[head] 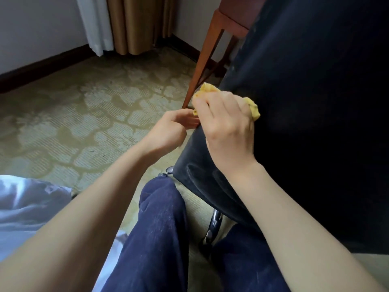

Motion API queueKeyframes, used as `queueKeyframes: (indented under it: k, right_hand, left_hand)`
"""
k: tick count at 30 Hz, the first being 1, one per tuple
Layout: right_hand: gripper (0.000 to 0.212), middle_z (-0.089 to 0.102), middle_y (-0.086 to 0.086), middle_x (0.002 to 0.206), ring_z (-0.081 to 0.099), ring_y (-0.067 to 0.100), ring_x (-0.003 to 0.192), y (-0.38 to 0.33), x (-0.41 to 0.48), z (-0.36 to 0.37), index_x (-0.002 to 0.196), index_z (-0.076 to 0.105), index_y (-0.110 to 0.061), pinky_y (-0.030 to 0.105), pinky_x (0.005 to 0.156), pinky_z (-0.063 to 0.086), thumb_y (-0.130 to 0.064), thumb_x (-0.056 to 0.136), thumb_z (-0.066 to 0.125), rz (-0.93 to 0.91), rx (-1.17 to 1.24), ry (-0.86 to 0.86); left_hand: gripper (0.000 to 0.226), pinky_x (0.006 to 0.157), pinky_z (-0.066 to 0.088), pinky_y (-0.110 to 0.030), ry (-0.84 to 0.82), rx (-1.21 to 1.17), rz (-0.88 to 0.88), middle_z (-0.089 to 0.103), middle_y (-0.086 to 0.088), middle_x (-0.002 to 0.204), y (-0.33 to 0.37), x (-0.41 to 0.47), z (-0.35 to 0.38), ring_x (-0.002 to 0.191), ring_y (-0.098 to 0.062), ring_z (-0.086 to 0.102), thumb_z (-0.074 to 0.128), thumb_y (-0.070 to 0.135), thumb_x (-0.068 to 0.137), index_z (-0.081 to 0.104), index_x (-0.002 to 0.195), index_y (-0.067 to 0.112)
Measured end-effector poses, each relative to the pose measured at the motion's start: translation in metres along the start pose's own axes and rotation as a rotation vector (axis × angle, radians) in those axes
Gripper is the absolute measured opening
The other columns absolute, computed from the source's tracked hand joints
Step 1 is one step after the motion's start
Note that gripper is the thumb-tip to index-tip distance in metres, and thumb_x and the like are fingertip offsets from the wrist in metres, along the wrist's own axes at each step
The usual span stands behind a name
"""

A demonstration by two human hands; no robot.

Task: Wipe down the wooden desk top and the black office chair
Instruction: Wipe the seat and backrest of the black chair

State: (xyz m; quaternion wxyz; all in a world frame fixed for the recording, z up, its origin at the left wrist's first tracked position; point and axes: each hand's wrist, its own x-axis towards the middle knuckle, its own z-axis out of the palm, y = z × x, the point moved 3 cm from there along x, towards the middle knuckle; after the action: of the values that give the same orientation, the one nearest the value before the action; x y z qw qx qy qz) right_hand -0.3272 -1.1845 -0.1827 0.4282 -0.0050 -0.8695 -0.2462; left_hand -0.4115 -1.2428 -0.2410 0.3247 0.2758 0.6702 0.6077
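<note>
right hand (227, 127) gripping yellow cloth (253, 108) against black chair (315, 102), left hand (168, 129) gripping its edge

Count: 2 hands (left hand (168, 128), right hand (226, 129)); 1 yellow cloth (253, 109); 1 black chair (315, 102); 2 desk legs (202, 60), far right; 2 curtains, far: white curtain (92, 22), tan curtain (134, 22)

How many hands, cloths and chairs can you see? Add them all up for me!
hands: 2, the left hand and the right hand
yellow cloth: 1
black chair: 1
total: 4
</note>
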Motion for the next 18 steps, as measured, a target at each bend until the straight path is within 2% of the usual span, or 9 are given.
queueKeyframes:
  k: [2, 3, 5, 7, 10, 13, 16, 18]
  right_hand:
    - [0.022, 0.065, 0.002, 0.076, 0.061, 0.019, 0.070, -0.005, -0.016, 0.010, 0.083, 0.072, -0.014, 0.031, 0.071, 0.044, 0.001, 0.087, 0.056, -0.020, 0.051, -0.037]
    - [0.022, 0.066, 0.003, 0.078, 0.062, 0.020, 0.071, -0.008, -0.025, 0.015, 0.084, 0.072, -0.013, 0.031, 0.072, 0.044, 0.001, 0.088, 0.055, -0.029, 0.078, -0.075]
    - [0.020, 0.066, 0.003, 0.079, 0.061, 0.021, 0.071, -0.013, -0.048, 0.023, 0.084, 0.071, -0.011, 0.031, 0.071, 0.042, -0.001, 0.089, 0.055, -0.057, 0.129, -0.178]
    - [0.019, 0.065, 0.003, 0.078, 0.060, 0.021, 0.070, -0.015, -0.069, 0.029, 0.084, 0.071, -0.010, 0.030, 0.069, 0.042, -0.002, 0.089, 0.054, -0.094, 0.186, -0.272]
    - [0.020, 0.061, 0.005, 0.073, 0.058, 0.022, 0.068, -0.012, -0.087, 0.032, 0.080, 0.068, -0.009, 0.031, 0.065, 0.045, -0.002, 0.088, 0.051, -0.181, 0.252, -0.403]
    - [0.028, 0.062, 0.005, 0.072, 0.059, 0.023, 0.069, -0.003, -0.095, 0.024, 0.078, 0.068, -0.009, 0.032, 0.065, 0.049, -0.002, 0.089, 0.042, -0.252, 0.271, -0.540]
    - [0.038, 0.064, 0.004, 0.075, 0.060, 0.022, 0.070, 0.013, -0.100, 0.006, 0.080, 0.069, -0.011, 0.031, 0.067, 0.051, 0.001, 0.090, 0.034, -0.335, 0.239, -0.645]
    - [0.036, 0.063, 0.003, 0.076, 0.059, 0.023, 0.070, 0.029, -0.104, -0.010, 0.082, 0.068, -0.010, 0.033, 0.065, 0.051, 0.006, 0.088, 0.037, -0.355, 0.205, -0.658]
  left_hand:
    - [0.070, 0.058, 0.041, -0.003, -0.026, -0.019, -0.009, 0.066, 0.005, 0.093, -0.003, 0.004, -0.005, 0.080, 0.011, 0.061, 0.023, -0.028, 0.060, 0.062, 0.105, 0.010]
    - [0.070, 0.057, 0.041, -0.004, -0.023, -0.039, -0.028, 0.066, 0.004, 0.094, -0.006, 0.006, -0.007, 0.079, 0.009, 0.061, 0.024, -0.027, 0.060, 0.062, 0.106, 0.010]
    - [0.070, 0.062, 0.041, -0.011, 0.010, -0.108, -0.080, 0.068, 0.000, 0.100, -0.014, 0.010, -0.009, 0.089, -0.001, 0.064, 0.023, -0.026, 0.062, 0.060, 0.110, 0.010]
    - [0.072, 0.069, 0.044, -0.017, 0.026, -0.166, -0.102, 0.068, 0.000, 0.108, -0.019, 0.010, -0.012, 0.097, -0.002, 0.064, 0.022, -0.024, 0.062, 0.059, 0.111, 0.012]
    - [0.076, 0.068, 0.049, -0.008, 0.013, -0.179, -0.110, 0.065, 0.002, 0.120, -0.021, 0.007, -0.013, 0.112, -0.004, 0.059, 0.024, -0.023, 0.061, 0.062, 0.116, 0.013]
    - [0.079, 0.067, 0.044, -0.001, -0.010, -0.147, -0.106, 0.059, 0.004, 0.128, -0.017, 0.002, -0.005, 0.122, -0.005, 0.050, 0.027, -0.024, 0.062, 0.058, 0.126, 0.011]
    - [0.081, 0.071, 0.043, 0.000, -0.032, -0.176, -0.084, 0.056, 0.008, 0.125, -0.010, -0.002, 0.006, 0.119, -0.001, 0.047, 0.028, -0.028, 0.064, 0.053, 0.128, 0.015]
    - [0.081, 0.073, 0.047, -0.008, -0.043, -0.158, -0.065, 0.056, 0.012, 0.117, -0.007, -0.003, 0.010, 0.112, 0.002, 0.049, 0.028, -0.029, 0.065, 0.052, 0.122, 0.023]
